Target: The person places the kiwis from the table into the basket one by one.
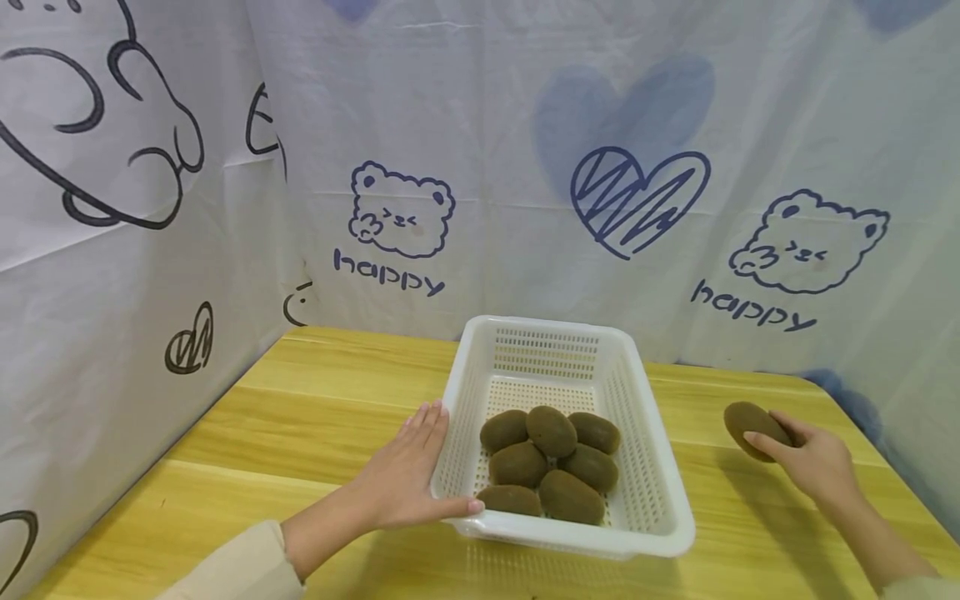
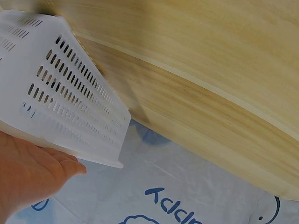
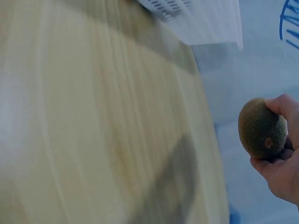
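A white plastic basket with slotted walls stands on the table, and several brown kiwis lie heaped in its near half. My left hand rests against the basket's near left corner, fingers straight along the left rim and thumb on the front rim. The left wrist view has this hand at the basket's rim, beside the slotted wall. To the right of the basket, my right hand holds one kiwi between thumb and fingers, raised over the table. Fuzzy brown skin shows on that kiwi in the right wrist view.
The yellow wood-grain table reaches back to a white cloth printed with hearts, bear faces and the word happy. Another cloth wall hangs along the left edge. The right hand's shadow falls on the table.
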`<state>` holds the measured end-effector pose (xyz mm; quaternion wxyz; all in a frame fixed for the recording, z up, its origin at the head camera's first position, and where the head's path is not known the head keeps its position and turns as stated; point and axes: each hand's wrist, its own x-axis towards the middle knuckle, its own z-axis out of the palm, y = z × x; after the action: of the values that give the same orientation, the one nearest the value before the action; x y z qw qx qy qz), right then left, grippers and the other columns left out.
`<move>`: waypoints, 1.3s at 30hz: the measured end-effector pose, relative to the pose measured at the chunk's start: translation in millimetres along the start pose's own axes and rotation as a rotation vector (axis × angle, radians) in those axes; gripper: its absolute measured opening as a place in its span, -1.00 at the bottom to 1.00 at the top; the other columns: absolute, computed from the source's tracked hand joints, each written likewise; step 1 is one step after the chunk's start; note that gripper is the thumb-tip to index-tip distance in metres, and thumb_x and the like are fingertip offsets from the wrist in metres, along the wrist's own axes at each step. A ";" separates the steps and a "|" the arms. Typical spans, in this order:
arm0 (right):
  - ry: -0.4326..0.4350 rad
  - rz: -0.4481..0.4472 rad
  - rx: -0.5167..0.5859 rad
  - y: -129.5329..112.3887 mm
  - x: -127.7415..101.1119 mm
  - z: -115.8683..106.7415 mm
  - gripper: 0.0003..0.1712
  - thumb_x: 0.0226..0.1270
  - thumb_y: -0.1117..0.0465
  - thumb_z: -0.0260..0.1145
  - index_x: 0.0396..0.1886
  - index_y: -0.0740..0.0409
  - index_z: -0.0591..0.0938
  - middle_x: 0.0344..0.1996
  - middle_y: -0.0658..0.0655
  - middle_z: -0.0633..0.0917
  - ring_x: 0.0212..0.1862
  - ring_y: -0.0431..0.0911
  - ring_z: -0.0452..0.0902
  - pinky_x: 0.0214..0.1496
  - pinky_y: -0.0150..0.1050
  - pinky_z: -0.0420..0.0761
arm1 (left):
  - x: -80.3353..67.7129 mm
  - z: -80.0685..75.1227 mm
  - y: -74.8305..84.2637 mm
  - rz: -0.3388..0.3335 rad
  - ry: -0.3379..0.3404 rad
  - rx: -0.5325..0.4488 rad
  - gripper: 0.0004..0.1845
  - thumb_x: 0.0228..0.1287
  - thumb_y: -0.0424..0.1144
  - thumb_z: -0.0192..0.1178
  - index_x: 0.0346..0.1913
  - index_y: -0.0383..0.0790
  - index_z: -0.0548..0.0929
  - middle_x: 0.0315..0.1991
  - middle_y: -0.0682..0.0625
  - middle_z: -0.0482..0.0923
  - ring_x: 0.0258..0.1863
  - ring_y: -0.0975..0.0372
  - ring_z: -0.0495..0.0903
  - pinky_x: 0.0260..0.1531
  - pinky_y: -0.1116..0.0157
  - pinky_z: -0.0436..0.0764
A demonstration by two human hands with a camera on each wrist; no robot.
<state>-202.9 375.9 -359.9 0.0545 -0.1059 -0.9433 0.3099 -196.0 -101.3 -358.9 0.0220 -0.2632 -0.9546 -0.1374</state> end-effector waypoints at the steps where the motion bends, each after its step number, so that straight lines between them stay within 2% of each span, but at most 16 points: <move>1: -0.002 -0.008 -0.002 -3.8 0.0 -0.3 -0.06 0.28 -0.24 0.10 0.37 0.38 0.12 0.27 0.60 0.16 0.22 0.50 0.09 0.11 0.33 0.32 | -0.1 0.1 -0.1 0.001 0.001 0.001 0.24 -0.06 0.51 0.02 0.42 -0.43 -0.06 0.45 -0.29 -0.20 0.46 -0.09 -0.19 0.43 0.06 -0.03; 10: 0.045 -0.133 -0.041 -41.4 -1.0 0.2 -0.14 0.27 -0.15 0.18 0.33 0.38 0.24 0.19 0.60 0.30 0.14 0.44 0.26 -0.03 0.20 0.48 | -0.2 0.4 0.3 0.007 0.010 0.000 0.24 -0.06 0.50 0.02 0.41 -0.44 -0.04 0.44 -0.30 -0.18 0.45 -0.10 -0.16 0.43 0.05 -0.01; 13: 0.064 -0.189 -0.040 -55.7 -2.5 0.3 -0.18 0.25 -0.12 0.22 0.30 0.37 0.30 0.15 0.56 0.39 0.09 0.38 0.37 -0.14 0.02 0.58 | -0.2 0.3 0.5 0.007 0.009 0.001 0.24 -0.06 0.50 0.02 0.42 -0.44 -0.05 0.44 -0.30 -0.19 0.45 -0.10 -0.17 0.43 0.05 -0.02; 17: 0.079 -0.263 -0.040 -74.0 -5.4 0.9 -0.23 0.23 -0.08 0.27 0.26 0.36 0.37 0.10 0.51 0.48 0.00 0.29 0.48 -0.26 -0.20 0.57 | -0.2 0.1 0.7 0.007 0.006 0.001 0.24 -0.05 0.50 0.02 0.42 -0.44 -0.06 0.44 -0.30 -0.20 0.45 -0.09 -0.18 0.43 0.06 -0.02; 28: 0.053 -0.405 -0.061 -111.8 -3.3 15.5 -0.29 0.14 0.07 0.36 0.18 0.45 0.43 0.00 0.51 0.55 -0.17 0.16 0.55 -0.32 -0.21 0.55 | -1.1 0.0 0.0 0.004 0.008 -0.011 0.24 -0.06 0.50 0.03 0.42 -0.44 -0.05 0.45 -0.30 -0.19 0.46 -0.09 -0.18 0.43 0.05 -0.02; 32: 0.028 -0.465 -0.059 -122.9 1.1 26.5 -0.32 0.11 0.12 0.38 0.15 0.46 0.45 -0.02 0.47 0.59 -0.13 0.16 0.58 -0.25 -0.11 0.61 | -1.3 0.0 0.1 0.007 0.013 -0.008 0.24 -0.06 0.50 0.03 0.41 -0.45 -0.03 0.44 -0.31 -0.17 0.45 -0.11 -0.15 0.43 0.04 0.00; 36: 0.011 -0.534 -0.073 -129.3 6.2 39.4 -0.34 0.08 0.15 0.40 0.13 0.46 0.47 0.01 0.47 0.57 -0.03 0.26 0.56 -0.14 0.02 0.62 | -1.1 0.3 0.0 0.012 0.019 -0.002 0.23 -0.06 0.49 0.03 0.41 -0.45 -0.02 0.44 -0.33 -0.16 0.45 -0.12 -0.13 0.42 0.04 0.01; 39: -0.006 -0.575 -0.088 -132.3 8.9 49.4 -0.35 0.07 0.18 0.41 0.11 0.47 0.48 0.00 0.48 0.57 -0.04 0.27 0.56 -0.13 0.04 0.62 | -1.2 0.2 -0.1 0.017 0.022 -0.006 0.23 -0.06 0.49 0.03 0.40 -0.47 -0.02 0.44 -0.34 -0.15 0.45 -0.13 -0.13 0.42 0.03 0.02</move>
<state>-241.9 245.7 -320.4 0.1326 0.1647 -0.9473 0.2406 -195.0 -102.0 -359.3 0.0330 -0.2697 -0.9517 -0.1427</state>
